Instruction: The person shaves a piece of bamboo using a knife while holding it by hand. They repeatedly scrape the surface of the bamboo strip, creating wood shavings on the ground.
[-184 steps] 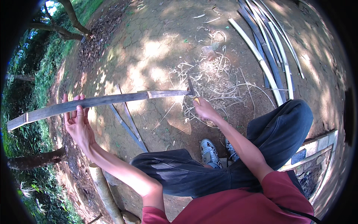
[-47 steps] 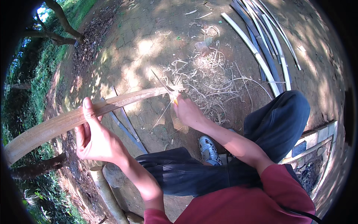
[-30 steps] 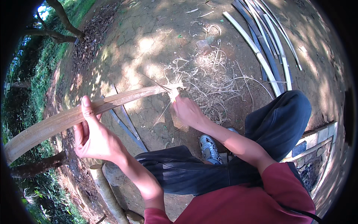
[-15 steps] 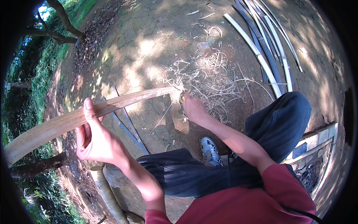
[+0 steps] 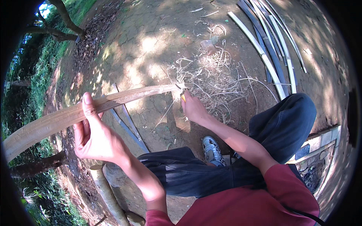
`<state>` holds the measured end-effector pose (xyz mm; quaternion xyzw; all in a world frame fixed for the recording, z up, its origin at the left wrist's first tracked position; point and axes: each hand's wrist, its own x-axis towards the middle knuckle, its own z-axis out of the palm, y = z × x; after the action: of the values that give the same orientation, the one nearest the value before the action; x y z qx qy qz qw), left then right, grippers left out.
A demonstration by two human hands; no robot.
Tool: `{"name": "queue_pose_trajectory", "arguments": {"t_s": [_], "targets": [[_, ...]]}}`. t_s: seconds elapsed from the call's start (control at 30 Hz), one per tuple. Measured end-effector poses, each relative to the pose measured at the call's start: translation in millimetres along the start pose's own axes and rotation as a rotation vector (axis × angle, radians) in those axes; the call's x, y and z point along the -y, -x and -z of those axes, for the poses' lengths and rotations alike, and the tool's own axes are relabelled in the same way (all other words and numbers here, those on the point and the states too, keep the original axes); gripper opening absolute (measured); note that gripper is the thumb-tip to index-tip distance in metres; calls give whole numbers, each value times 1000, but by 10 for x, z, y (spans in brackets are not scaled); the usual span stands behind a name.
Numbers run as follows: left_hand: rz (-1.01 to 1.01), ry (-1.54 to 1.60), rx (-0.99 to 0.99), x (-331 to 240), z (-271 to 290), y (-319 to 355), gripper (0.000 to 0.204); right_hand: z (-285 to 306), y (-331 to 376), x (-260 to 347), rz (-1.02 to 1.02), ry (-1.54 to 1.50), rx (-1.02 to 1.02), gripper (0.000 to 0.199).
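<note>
While my left hand point(image 5: 94, 137) wraps its fingers around the middle of the long bamboo strip point(image 5: 86, 109), thumb up over the top, the strip runs crosswise from far left to its frayed right end. My right hand point(image 5: 194, 109) is closed on a small knife point(image 5: 182, 94) right at that end, above the shavings point(image 5: 215, 81).

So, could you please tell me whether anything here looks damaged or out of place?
Only the long pale bamboo strip: its end beside the right hand is frayed into splinters, and thin curled shavings litter the dirt beyond. The left hand grips the strip.
</note>
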<state>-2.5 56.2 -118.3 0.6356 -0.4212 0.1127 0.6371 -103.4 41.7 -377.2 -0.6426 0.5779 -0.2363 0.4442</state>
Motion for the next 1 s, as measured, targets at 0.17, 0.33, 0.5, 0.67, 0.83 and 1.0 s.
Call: {"name": "queue_pose_trajectory", "arguments": {"t_s": [0.17, 0.33, 0.5, 0.67, 0.83, 1.0], "targets": [[-10, -38, -8, 34, 11, -44, 25, -107, -119, -324, -11, 25, 65, 36], [12, -80, -28, 123, 61, -117, 27, -82, -68, -135, 31, 60, 88, 36], [-6, -117, -29, 63, 39, -56, 28, 46, 6, 177, 37, 26, 68, 32], [-6, -101, -38, 7, -22, -60, 27, -212, -181, -398, 2, 77, -38, 24], [15, -123, -57, -42, -62, 3, 28, 22, -41, 102, 84, 2, 25, 35], [22, -135, -62, 0, -32, -42, 29, -185, -252, -549, -15, 132, -3, 34]]}}
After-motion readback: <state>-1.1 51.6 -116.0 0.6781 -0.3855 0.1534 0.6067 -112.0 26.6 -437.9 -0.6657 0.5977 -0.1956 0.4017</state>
